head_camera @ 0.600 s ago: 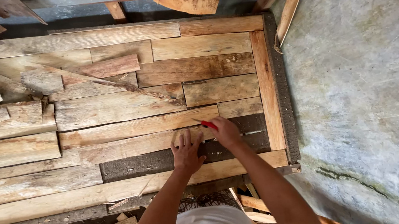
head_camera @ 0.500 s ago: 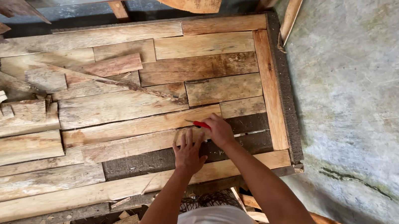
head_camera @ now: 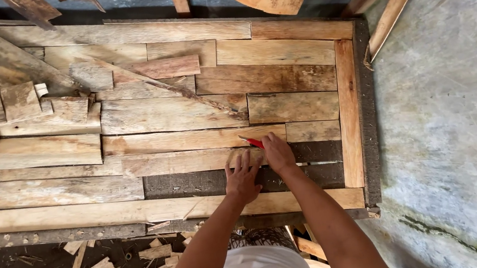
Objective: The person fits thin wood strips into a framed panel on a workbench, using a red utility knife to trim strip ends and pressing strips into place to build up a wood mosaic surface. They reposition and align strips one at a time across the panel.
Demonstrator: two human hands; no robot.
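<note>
Hands barely shifted, left hand (head_camera: 241,178) fingers spread flat on plank (head_camera: 193,160), right hand (head_camera: 278,152) gripping red pencil (head_camera: 253,142) (tip down)

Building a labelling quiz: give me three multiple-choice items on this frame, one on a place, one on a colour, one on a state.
1. Where is the right hand?
A. on the grey concrete floor
B. at a wooden plank in the rectangular wooden panel frame
C. among the scrap wood offcuts

2. What colour is the slim marking tool in the right hand?
A. red
B. blue
C. green

3. How is the left hand?
A. closed in a fist
B. lifted off the wood
C. flat, fingers spread on the wood

Key: 1 B, it rests inside the frame near its right end; 2 A, a red tip juts from the fingers; 3 C, the palm lies down beside the right hand.
</note>
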